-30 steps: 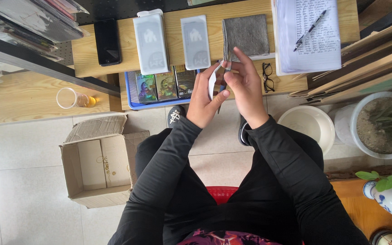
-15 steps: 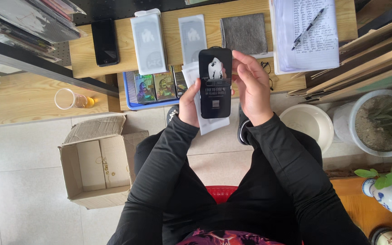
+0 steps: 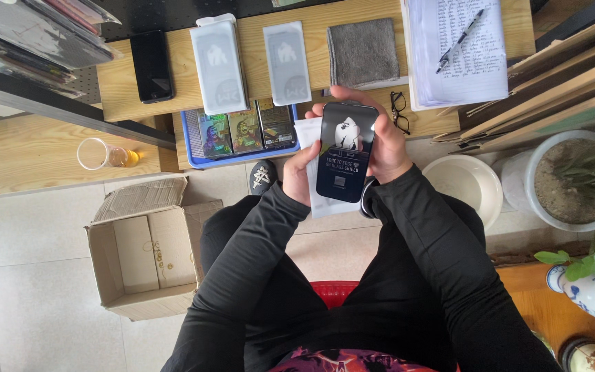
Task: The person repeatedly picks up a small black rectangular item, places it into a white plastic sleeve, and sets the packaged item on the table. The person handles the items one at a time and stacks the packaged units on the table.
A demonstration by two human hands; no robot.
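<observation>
Held a black screen-protector pack [image 3: 344, 153] mid-frame, fingers of both hands [image 3: 302, 173] [image 3: 385, 141] gripping its edges. Now raised and turned face-up; white sleeve [image 3: 319, 200] behind.

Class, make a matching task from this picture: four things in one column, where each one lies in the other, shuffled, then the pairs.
1 pen
2 glasses
3 cup
4 black card

a in both hands
b on the written pages
c on the lower shelf, left
d on the desk edge, beside the right hand

Pairs: 1-b, 2-d, 3-c, 4-a
</observation>
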